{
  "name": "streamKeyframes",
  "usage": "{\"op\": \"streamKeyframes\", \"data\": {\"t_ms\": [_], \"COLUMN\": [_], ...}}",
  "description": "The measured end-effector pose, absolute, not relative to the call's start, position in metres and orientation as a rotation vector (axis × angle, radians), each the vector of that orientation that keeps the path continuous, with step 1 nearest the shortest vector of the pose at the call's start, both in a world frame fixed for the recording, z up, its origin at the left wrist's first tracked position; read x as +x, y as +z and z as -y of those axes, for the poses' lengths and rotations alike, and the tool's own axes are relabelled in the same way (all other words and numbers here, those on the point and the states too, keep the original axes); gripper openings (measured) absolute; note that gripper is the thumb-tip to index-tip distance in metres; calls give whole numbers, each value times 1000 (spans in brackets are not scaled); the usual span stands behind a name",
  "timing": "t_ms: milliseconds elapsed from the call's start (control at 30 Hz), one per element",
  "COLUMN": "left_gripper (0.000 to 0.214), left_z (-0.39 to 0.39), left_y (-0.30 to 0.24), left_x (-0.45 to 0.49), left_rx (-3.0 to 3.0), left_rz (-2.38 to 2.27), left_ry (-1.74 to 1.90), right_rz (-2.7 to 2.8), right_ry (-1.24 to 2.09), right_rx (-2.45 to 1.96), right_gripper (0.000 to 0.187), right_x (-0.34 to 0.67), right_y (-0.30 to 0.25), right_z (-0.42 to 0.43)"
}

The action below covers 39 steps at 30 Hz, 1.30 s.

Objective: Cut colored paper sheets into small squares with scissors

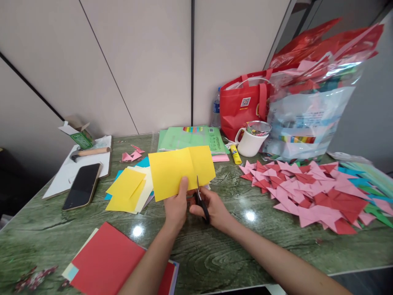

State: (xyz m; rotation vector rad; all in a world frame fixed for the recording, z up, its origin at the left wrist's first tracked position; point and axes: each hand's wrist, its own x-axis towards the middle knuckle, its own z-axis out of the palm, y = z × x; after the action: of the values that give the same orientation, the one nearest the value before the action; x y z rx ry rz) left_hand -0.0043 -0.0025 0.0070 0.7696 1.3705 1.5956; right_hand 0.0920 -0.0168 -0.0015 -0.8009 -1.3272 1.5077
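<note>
My left hand (176, 207) pinches the lower edge of a yellow paper sheet (181, 170), holding it up over the green marbled table (215, 246). The sheet has a vertical fold near its right third. My right hand (213, 209) grips black-handled scissors (201, 200). Their blades point up into the sheet's bottom edge, close to the fold. Both hands sit close together near the table's middle.
Cut yellow and blue squares (130, 188) lie left of my hands, with a phone (82, 186) and a hammer (89, 152) beyond. Red sheets (110, 262) lie near the front edge. Several pink and red folded pieces (310, 190) cover the right. A mug (250, 141), glue stick (235, 154), green pad (192, 138) and bags (307, 102) stand behind.
</note>
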Motion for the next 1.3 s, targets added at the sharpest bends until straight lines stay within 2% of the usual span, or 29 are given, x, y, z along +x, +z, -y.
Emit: {"op": "streamKeyframes", "data": {"t_ms": [467, 633, 900, 1300], "left_gripper": [55, 52, 45, 46], "left_z": [-1, -1, -2, -1], "left_y": [-2, -3, -5, 0], "left_x": [-7, -7, -9, -9], "left_rx": [846, 903, 923, 902], "left_rz": [-1340, -1376, -1402, -1401], "left_ry": [1661, 1686, 1666, 1654], "right_rz": [1327, 1300, 1262, 1287], "right_ry": [1513, 1545, 1527, 1495], "right_rx": [-798, -829, -888, -878], "right_gripper": [37, 40, 35, 42], "right_x": [92, 92, 90, 93], "right_y": [-2, -7, -17, -3], "right_z": [17, 17, 15, 10]}}
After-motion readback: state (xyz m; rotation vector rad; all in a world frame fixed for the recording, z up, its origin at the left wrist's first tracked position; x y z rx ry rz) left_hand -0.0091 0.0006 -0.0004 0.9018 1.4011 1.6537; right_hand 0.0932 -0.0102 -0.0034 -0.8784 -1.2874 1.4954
